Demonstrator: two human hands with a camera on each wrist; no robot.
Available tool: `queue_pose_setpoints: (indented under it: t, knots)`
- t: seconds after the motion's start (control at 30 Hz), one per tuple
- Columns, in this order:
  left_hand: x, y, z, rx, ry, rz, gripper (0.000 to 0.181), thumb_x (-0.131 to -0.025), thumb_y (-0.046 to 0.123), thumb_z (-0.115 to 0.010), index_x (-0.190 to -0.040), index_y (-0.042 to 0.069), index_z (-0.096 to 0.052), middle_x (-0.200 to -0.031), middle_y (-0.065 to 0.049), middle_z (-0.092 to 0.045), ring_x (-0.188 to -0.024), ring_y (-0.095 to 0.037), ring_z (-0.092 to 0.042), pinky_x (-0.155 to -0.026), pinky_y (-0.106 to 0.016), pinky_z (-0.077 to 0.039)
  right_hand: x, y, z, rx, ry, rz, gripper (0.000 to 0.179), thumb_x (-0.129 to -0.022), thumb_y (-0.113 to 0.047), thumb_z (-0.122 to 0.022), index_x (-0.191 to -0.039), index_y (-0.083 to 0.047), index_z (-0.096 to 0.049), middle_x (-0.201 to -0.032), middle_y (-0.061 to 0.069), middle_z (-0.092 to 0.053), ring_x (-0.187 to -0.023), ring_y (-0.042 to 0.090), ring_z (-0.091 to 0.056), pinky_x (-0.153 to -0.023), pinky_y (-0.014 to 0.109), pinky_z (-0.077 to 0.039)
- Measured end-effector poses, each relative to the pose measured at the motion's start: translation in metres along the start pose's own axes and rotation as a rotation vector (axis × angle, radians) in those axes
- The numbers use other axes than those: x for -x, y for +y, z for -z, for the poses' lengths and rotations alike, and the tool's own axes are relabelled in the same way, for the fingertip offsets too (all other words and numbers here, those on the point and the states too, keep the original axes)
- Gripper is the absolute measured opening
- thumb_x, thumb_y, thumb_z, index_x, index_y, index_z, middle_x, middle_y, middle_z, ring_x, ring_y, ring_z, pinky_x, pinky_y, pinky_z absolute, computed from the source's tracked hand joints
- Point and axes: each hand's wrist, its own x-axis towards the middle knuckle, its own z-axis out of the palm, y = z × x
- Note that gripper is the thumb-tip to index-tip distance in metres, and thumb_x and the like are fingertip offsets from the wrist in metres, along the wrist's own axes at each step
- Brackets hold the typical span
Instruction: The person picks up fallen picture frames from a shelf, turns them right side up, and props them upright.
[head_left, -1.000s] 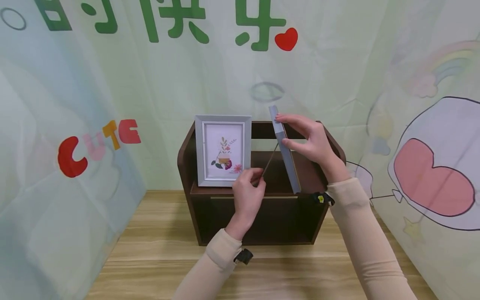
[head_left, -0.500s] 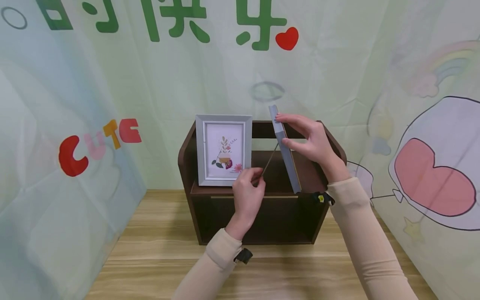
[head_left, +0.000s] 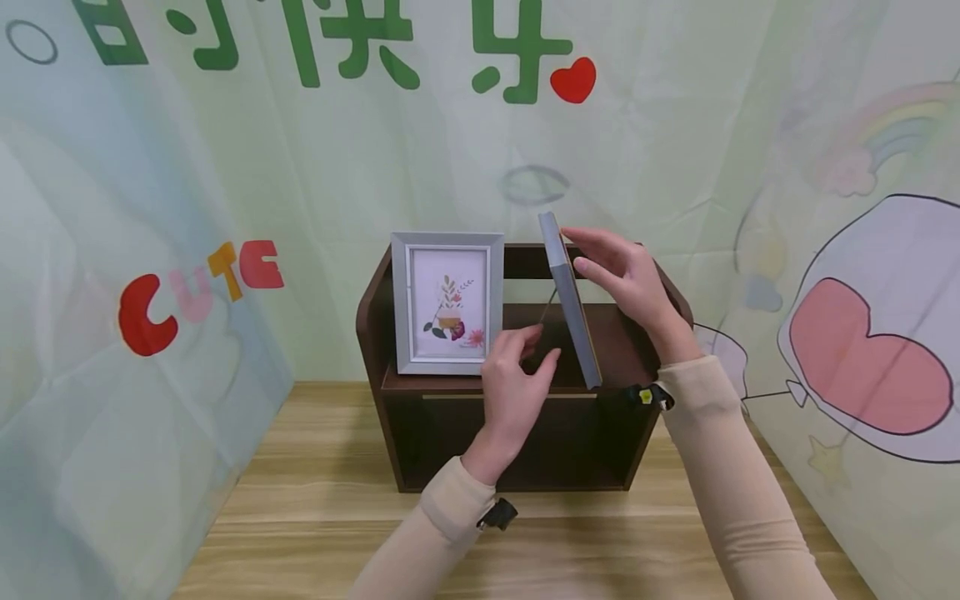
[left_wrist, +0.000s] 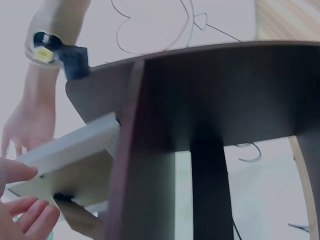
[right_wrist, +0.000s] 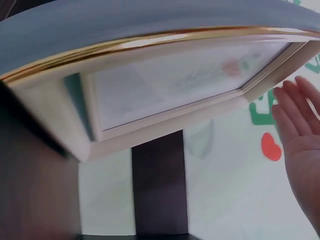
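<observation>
A grey-blue picture frame with a gold-edged front stands nearly side-on on the upper level of a dark brown shelf. Its thin support leg is swung out behind it, also visible as a brown flap in the left wrist view. My left hand is at the lower end of that leg, thumb and fingers spread apart. On the other side, my right hand has its fingertips right beside the frame's upper edge; in the right wrist view its fingers look straight.
A second grey frame with a flower print faces forward on the shelf's left side. The shelf rests on a wood-grain tabletop. A printed cloth backdrop with green characters hangs behind and at both sides.
My left thumb and fingers have let go of the support leg, and the hand has shifted slightly right. My right fingers have come off the frame's edge, moving a little right.
</observation>
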Motion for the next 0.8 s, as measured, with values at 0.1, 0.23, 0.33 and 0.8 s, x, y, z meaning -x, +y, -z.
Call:
queue_pose_setpoints:
  t: [0.1, 0.23, 0.33, 0.8]
  knots:
    - [-0.002, 0.008, -0.003, 0.024, -0.008, 0.014, 0.031, -0.08, 0.019, -0.077, -0.105, 0.003, -0.068, -0.096, -0.009, -0.064, -0.089, -0.018, -0.063, -0.08, -0.024, -0.055, 0.0, 0.011, 0.001, 0.065, 0.016, -0.098, 0.041, -0.094, -0.008, -0.057, -0.134, -0.004, -0.052, -0.136, 0.016, -0.054, -0.126, 0.028, -0.051, -0.099, 0.026, -0.047]
    - [-0.003, 0.016, -0.01, 0.051, -0.008, 0.024, 0.033, -0.078, 0.021, -0.078, -0.104, 0.003, -0.068, -0.096, -0.008, -0.064, -0.088, -0.017, -0.063, -0.079, -0.022, -0.055, 0.001, 0.028, 0.001, 0.217, -0.028, -0.243, 0.047, -0.094, -0.013, -0.058, -0.139, -0.006, -0.046, -0.139, 0.015, -0.051, -0.128, 0.028, -0.049, -0.104, 0.038, -0.043]
    - [-0.001, 0.02, -0.017, 0.058, -0.01, 0.041, 0.032, -0.078, 0.021, -0.079, -0.102, 0.003, -0.067, -0.094, -0.008, -0.063, -0.086, -0.017, -0.063, -0.077, -0.022, -0.055, 0.002, 0.038, -0.001, 0.274, -0.068, -0.33, 0.049, -0.095, -0.013, -0.057, -0.14, -0.003, -0.043, -0.14, 0.018, -0.049, -0.127, 0.031, -0.05, -0.104, 0.045, -0.042]
    - [0.006, 0.016, -0.041, -0.02, -0.002, 0.065, 0.036, -0.077, 0.024, -0.079, -0.099, 0.006, -0.057, -0.09, -0.007, -0.058, -0.079, -0.017, -0.06, -0.072, -0.023, -0.055, 0.002, 0.06, -0.009, 0.237, -0.124, -0.478, 0.047, -0.097, -0.014, -0.053, -0.138, 0.005, -0.041, -0.137, 0.026, -0.048, -0.126, 0.04, -0.048, -0.103, 0.053, -0.04]
